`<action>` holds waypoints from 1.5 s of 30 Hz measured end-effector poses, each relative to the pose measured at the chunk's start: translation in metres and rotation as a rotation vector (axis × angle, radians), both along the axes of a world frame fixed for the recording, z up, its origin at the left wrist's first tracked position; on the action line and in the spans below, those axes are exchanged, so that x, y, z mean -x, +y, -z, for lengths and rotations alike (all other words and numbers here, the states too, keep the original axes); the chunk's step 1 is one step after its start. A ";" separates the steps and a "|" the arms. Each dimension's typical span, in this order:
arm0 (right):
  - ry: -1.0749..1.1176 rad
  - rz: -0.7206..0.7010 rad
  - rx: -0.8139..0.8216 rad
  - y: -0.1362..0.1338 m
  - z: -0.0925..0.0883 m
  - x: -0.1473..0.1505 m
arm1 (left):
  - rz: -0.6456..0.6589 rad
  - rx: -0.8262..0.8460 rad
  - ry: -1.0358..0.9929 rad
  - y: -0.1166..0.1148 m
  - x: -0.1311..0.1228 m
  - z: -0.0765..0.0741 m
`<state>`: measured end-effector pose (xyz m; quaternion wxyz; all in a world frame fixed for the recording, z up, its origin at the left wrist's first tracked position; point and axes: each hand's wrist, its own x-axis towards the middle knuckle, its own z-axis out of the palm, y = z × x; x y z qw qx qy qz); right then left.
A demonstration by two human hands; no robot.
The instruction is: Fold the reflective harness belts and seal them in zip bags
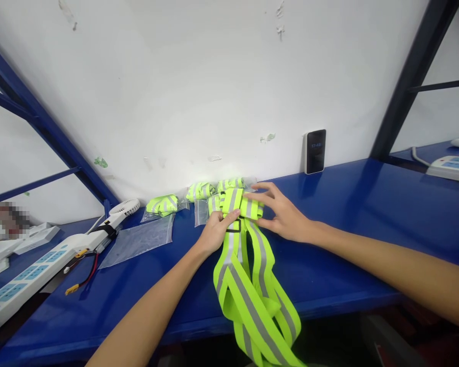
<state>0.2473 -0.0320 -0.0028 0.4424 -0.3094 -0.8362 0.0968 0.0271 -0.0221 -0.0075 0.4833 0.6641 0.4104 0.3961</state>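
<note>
A neon yellow strap harness with grey reflective stripes [252, 300] hangs in loops over the front edge of the blue table, its upper part folded into a bundle. My left hand [216, 232] pinches the bundle beside a black buckle [233, 226], thumb on top. At the bundle's right end is my right hand [281, 211], fingers spread and curved around the folded straps, fingertips at its edge. Behind them, bagged yellow strap bundles [201, 190] lie by the wall, with another [162, 205] further left. An empty clear zip bag [141, 239] lies flat on the table.
On the left are a long white power strip [34, 270], a small white fan [125, 207] and a red-black cable with yellow connectors [90, 272]. A device with a black screen [315, 151] stands against the wall. Blue table [352, 214] extends right, towards a dark post [401, 86].
</note>
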 end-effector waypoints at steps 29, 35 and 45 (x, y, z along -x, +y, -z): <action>0.151 -0.214 0.570 -0.006 0.001 0.008 | -0.102 -0.452 0.052 -0.001 0.001 -0.006; 0.079 -0.142 0.365 -0.008 -0.005 0.009 | -0.093 -0.352 -0.076 -0.001 -0.003 -0.004; 0.181 -0.281 0.549 -0.016 -0.006 0.012 | -0.117 -0.382 -0.099 -0.011 -0.005 -0.012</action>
